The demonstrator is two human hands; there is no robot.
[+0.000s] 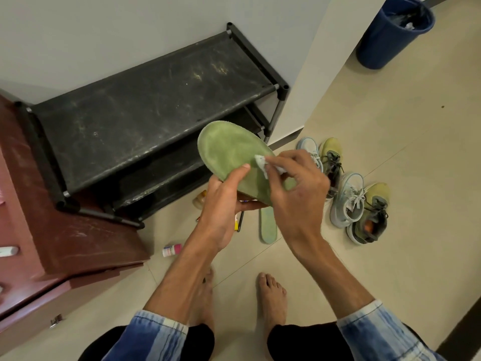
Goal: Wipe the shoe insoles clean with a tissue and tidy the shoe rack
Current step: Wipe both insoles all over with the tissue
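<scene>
Held the green insole (223, 149) up in front of the body with the left hand (221, 204), with fingers curled underneath and the thumb pressed on the top face, presumably to keep the soft piece flat and steady against rubbing. Pinched a small wad of tissue (263, 164) in the fingertips of the right hand (299, 188) and pressed it onto the insole's middle, just beside the left thumb, with the toe end aimed away over the shoe rack (145, 118). Judged this as mid-wipe. Saw a second, paler insole (268, 227) lying flat on the floor (390, 152) below the hands, probably set there for easy reach; could not tell whether cleaned or waiting. Noted four shoes (348, 199) grouped on the floor to the right of the rack, likely kept off it to leave the shelves free and the insoles easy to reach. Found the rack's top shelf bare and streaked with dust, hence judged the tidying not yet done. Spotted a small pink-capped bottle (171, 250) on the floor near the brown cabinet (65, 230), and a blue bin (390, 35) well apart by the wall, a likely place for the used tissue.
</scene>
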